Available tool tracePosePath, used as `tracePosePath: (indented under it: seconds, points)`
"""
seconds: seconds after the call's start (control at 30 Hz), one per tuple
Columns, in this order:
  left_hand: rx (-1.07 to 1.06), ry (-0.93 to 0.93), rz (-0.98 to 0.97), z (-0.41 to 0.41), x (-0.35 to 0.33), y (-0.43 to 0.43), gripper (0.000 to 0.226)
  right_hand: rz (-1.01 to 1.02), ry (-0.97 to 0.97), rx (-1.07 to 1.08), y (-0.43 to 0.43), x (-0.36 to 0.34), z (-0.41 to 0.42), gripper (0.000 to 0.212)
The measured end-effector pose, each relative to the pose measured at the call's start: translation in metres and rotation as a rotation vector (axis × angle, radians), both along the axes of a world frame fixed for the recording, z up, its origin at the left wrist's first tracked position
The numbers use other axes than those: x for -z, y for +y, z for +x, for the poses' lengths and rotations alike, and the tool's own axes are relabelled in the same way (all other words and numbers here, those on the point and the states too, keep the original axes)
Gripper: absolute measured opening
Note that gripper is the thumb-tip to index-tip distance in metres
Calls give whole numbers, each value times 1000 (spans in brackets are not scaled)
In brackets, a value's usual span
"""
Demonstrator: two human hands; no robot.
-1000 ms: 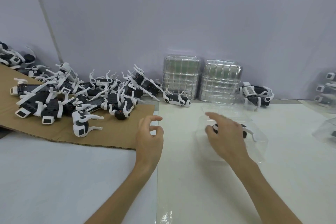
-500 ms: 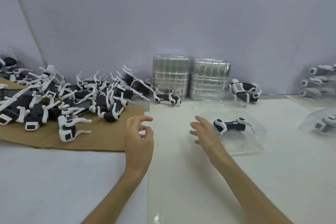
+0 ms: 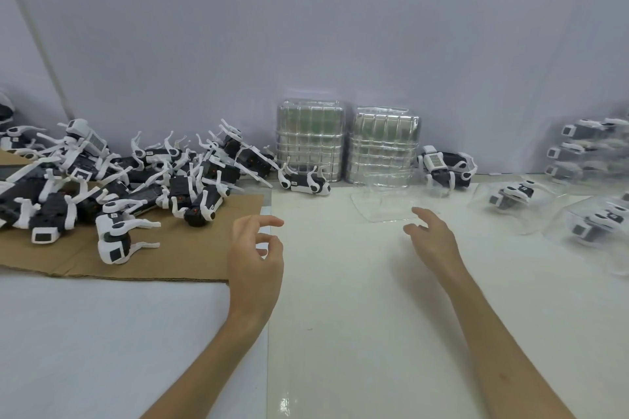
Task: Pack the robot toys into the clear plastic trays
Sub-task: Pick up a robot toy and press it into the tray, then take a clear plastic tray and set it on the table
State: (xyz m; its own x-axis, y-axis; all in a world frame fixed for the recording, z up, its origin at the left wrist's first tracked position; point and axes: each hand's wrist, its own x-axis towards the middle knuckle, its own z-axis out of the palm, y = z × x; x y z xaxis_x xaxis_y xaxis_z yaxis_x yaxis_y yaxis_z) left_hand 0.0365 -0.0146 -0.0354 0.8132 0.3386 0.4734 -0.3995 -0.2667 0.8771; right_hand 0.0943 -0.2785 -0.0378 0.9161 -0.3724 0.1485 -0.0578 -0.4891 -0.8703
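Note:
My left hand hovers with loosely curled fingers at the corner of the cardboard and holds nothing. My right hand is open and empty, with its fingertips just short of an empty clear tray. A heap of black-and-white robot toys lies on the cardboard to the left. Single toys lie at the wall, one before the tray stacks and another to their right. Clear trays holding toys lie at the right.
Two stacks of empty clear trays stand against the purple wall. More packed trays are piled at the far right. A white table fills the foreground.
My right hand has let go of the tray with the toy, which now lies further right. The hand has drawn back toward the middle. My left hand has hardly moved.

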Motion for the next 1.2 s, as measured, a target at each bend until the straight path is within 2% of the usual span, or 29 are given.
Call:
tracePosePath:
  seconds: [0.13,0.27,0.4,0.53,0.6,0.67,0.77,0.83,0.9,1.0,1.1,1.2]
  points:
    - [4,9,-3,-1,0,0,37,-160,-65,-43,12,2,9,51]
    - [31,46,-9,1,3,1,36,-497,37,-137,23,-4,31,64]
    - [58,73,6,0,4,1,35,-786,59,-71,21,-20,64,71]
    - [127,159,17,2,4,4,32,-912,177,1,9,-29,86,47]
    - [207,275,22,5,5,6,28,-984,137,-28,10,-30,85,35]
    - [323,399,-44,7,6,9,23,-926,11,-122,20,-31,76,27]
    - [490,534,-201,7,6,7,11,-701,-232,-281,45,-33,46,21]
    - [555,541,-219,6,5,6,14,-512,-424,-347,62,-34,22,22]
    - [593,482,-180,6,2,6,22,-304,-538,-440,79,-35,-2,24]
    - [626,354,-132,2,-2,5,18,-71,-552,-537,102,-31,-29,27]
    - [610,280,-122,0,-5,5,19,69,-543,-555,109,-26,-43,30]
    - [657,271,-229,0,-5,5,23,156,-483,-600,104,-24,-45,32]
